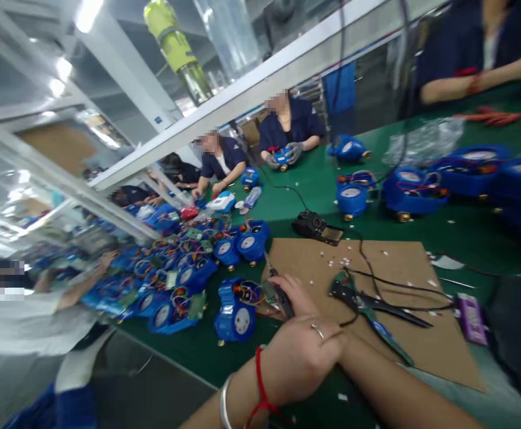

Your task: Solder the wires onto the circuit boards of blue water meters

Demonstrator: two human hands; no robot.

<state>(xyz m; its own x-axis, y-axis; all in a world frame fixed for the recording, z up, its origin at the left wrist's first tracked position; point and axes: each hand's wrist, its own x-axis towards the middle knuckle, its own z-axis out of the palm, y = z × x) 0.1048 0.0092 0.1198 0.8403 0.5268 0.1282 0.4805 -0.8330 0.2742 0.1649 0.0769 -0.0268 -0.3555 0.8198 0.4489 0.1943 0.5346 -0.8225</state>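
My right hand [298,296] is closed round the black handle of what looks like a soldering iron [283,300], its thin tip pointing away from me. Beside that handle is a small green circuit board [269,292], close to an opened blue meter [237,316] with a round white dial and coloured wires. My left hand [300,356], with a ring, a silver bangle and a red string, crosses in front of my right wrist. Its fingers are curled, and whatever they hold is hidden.
A cardboard sheet [403,262] bears pliers [371,310] and a black cord. Behind it stands a small black device [316,227]. Many blue meters [184,274] crowd the left; others [414,190] stand right. A purple box [471,319] lies right. Co-workers [291,128] sit opposite.
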